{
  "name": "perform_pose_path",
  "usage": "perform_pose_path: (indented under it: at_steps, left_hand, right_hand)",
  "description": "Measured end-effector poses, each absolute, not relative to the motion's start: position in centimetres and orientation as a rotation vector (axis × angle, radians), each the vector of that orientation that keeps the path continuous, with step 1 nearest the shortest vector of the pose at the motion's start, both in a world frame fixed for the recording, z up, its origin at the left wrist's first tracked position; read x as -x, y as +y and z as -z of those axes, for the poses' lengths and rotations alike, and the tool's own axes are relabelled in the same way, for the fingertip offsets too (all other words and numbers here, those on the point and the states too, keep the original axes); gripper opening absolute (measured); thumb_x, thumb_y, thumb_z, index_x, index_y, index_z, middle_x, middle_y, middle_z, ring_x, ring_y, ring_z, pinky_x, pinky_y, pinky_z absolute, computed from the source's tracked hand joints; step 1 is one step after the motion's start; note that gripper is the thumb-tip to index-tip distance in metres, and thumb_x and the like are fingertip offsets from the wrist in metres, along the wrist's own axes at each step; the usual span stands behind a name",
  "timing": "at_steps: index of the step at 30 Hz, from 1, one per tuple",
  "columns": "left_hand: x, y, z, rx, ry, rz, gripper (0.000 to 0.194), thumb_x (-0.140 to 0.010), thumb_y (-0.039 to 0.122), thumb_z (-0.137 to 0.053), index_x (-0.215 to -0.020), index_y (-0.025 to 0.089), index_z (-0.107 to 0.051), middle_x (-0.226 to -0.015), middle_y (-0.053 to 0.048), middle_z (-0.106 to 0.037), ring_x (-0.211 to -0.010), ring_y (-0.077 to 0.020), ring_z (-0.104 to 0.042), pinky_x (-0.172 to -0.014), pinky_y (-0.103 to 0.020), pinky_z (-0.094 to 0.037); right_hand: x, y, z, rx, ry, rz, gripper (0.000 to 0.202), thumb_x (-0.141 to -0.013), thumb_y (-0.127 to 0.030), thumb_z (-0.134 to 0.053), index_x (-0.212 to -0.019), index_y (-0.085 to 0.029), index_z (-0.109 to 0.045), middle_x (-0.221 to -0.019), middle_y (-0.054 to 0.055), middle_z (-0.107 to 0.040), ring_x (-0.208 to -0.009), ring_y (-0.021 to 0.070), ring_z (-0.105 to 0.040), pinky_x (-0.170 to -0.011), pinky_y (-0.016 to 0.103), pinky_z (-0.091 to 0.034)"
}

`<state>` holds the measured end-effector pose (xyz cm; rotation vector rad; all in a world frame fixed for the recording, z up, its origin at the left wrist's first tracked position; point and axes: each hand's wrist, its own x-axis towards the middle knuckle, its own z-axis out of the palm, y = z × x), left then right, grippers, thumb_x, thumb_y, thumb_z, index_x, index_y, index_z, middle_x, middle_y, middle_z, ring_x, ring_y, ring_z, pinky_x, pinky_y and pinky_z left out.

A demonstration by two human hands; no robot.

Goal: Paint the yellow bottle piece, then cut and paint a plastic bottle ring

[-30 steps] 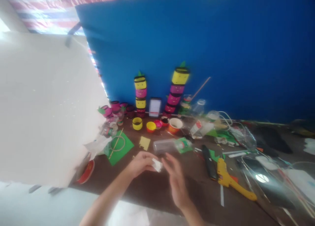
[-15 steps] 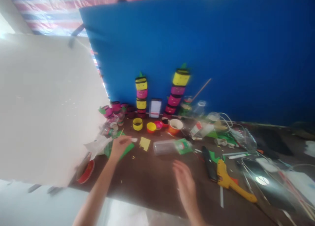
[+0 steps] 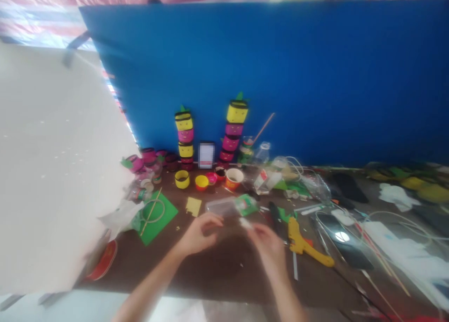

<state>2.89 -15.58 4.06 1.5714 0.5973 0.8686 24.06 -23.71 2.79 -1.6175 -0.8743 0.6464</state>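
Observation:
Over the dark brown table, my right hand (image 3: 268, 245) pinches a small white piece (image 3: 245, 223) between thumb and fingertips; blur hides what kind of piece it is. My left hand (image 3: 199, 233) is just left of it, fingers curved and thumb apart, with nothing visible between them. Behind both hands lies a clear plastic bottle (image 3: 220, 207) on its side, with a green label. A yellow square of paper or felt (image 3: 193, 206) is beyond my left hand. On the left, a green sheet (image 3: 159, 221) carries a thin stick (image 3: 151, 212) and a pale ring.
A yellow glue gun (image 3: 305, 245) lies to the right, near a dark phone (image 3: 345, 242) and cables. Two stacked yellow-and-pink figures (image 3: 185, 135) (image 3: 234, 130) stand against the blue board (image 3: 280, 69). Small cups (image 3: 182, 179) line the back; a red-rimmed round object (image 3: 105, 261) is at left.
The white piece has passed from my left hand to my right. My left hand moved right, off the green sheet, towards my right hand. The camera view turned slightly right.

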Motion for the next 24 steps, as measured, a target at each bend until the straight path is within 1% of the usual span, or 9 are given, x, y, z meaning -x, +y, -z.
perform_pose_path:
  at_steps: [3,5,6,8,11,14,18,21,24]
  left_hand:
    - [-1.9,-14.2,-3.1,-1.744,0.893,-1.058,0.026,-0.070,0.010,-0.053,-0.092,0.021,-0.061,-0.101,-0.007,-0.064,-0.102,-0.0218,-0.059,-0.094,-0.042,-0.044]
    - [-1.4,-13.3,-2.2,-1.833,1.070,-1.085,0.032,-0.070,0.011,-0.053,-0.100,0.021,-0.058,-0.105,-0.008,-0.061,-0.105,-0.0237,-0.056,-0.097,-0.046,-0.041]
    - [-1.2,-12.9,-1.6,-1.869,1.114,-1.066,0.036,-0.070,0.014,-0.055,-0.105,0.021,-0.056,-0.108,-0.008,-0.060,-0.107,-0.0248,-0.055,-0.097,-0.047,-0.040]
    - [-1.1,-12.3,-0.5,-1.937,1.158,-1.021,0.045,-0.070,0.019,-0.060,-0.113,0.020,-0.052,-0.114,-0.010,-0.056,-0.111,-0.0276,-0.051,-0.098,-0.049,-0.039]
    - [-1.4,-11.8,0.7,-2.022,1.125,-0.933,0.059,-0.069,0.027,-0.065,-0.124,0.019,-0.045,-0.120,-0.013,-0.051,-0.116,-0.0306,-0.046,-0.099,-0.052,-0.037]
    - [-2.1,-11.5,1.4,-2.060,1.077,-0.906,0.065,-0.070,0.033,-0.066,-0.129,0.019,-0.040,-0.123,-0.014,-0.049,-0.117,-0.0304,-0.045,-0.099,-0.051,-0.036]
    - [-2.5,-11.4,2.5,-2.099,1.056,-0.983,0.065,-0.072,0.034,-0.064,-0.129,0.017,-0.038,-0.123,-0.014,-0.049,-0.117,-0.0295,-0.044,-0.101,-0.050,-0.035]
    - [-2.4,-11.5,3.2,-2.113,1.060,-1.002,0.070,-0.070,0.036,-0.066,-0.130,0.016,-0.037,-0.123,-0.015,-0.049,-0.117,-0.0296,-0.044,-0.101,-0.050,-0.035]
    - [-2.1,-11.5,3.5,-2.120,1.085,-0.985,0.068,-0.071,0.037,-0.065,-0.129,0.016,-0.038,-0.123,-0.015,-0.049,-0.117,-0.0297,-0.045,-0.101,-0.051,-0.035]
  right_hand:
    - [-29.5,-22.7,-3.5,1.759,-0.803,-0.290,0.032,-0.066,-0.046,-0.064,-0.079,-0.017,-0.068,-0.096,0.014,-0.067,-0.095,0.0293,-0.059,-0.083,0.042,-0.046]
    - [-32.9,-21.7,-4.2,1.850,-0.791,-0.133,0.030,-0.067,-0.043,-0.060,-0.076,-0.016,-0.068,-0.096,0.017,-0.066,-0.100,0.0323,-0.056,-0.090,0.047,-0.040]
    - [-34.2,-21.0,-4.5,1.891,-0.804,-0.096,0.027,-0.067,-0.040,-0.059,-0.075,-0.016,-0.068,-0.093,0.017,-0.067,-0.099,0.0328,-0.057,-0.090,0.047,-0.039]
    - [-36.2,-19.7,-5.1,1.963,-0.828,-0.051,0.025,-0.068,-0.034,-0.055,-0.076,-0.015,-0.068,-0.087,0.017,-0.068,-0.092,0.0329,-0.060,-0.086,0.048,-0.039]
    - [-38.0,-17.8,-5.7,2.042,-0.859,-0.026,0.022,-0.067,-0.025,-0.050,-0.076,-0.014,-0.067,-0.081,0.017,-0.068,-0.090,0.0336,-0.060,-0.083,0.047,-0.039]
    - [-39.4,-16.5,-6.1,2.083,-0.898,-0.052,0.016,-0.065,-0.022,-0.051,-0.071,-0.015,-0.065,-0.076,0.015,-0.068,-0.085,0.0318,-0.061,-0.080,0.045,-0.041]
    - [-41.5,-15.7,-6.5,2.104,-0.914,-0.092,0.008,-0.064,-0.025,-0.056,-0.067,-0.018,-0.058,-0.069,0.012,-0.064,-0.075,0.0269,-0.062,-0.073,0.041,-0.045]
    - [-42.6,-15.8,-6.9,2.093,-0.903,-0.066,0.013,-0.067,-0.029,-0.056,-0.074,-0.018,-0.054,-0.074,0.015,-0.064,-0.076,0.0259,-0.062,-0.070,0.038,-0.045]
    - [-42.5,-16.7,-6.9,2.037,-0.946,-0.029,0.019,-0.071,-0.035,-0.053,-0.081,-0.018,-0.054,-0.082,0.018,-0.065,-0.076,0.0248,-0.063,-0.067,0.036,-0.046]
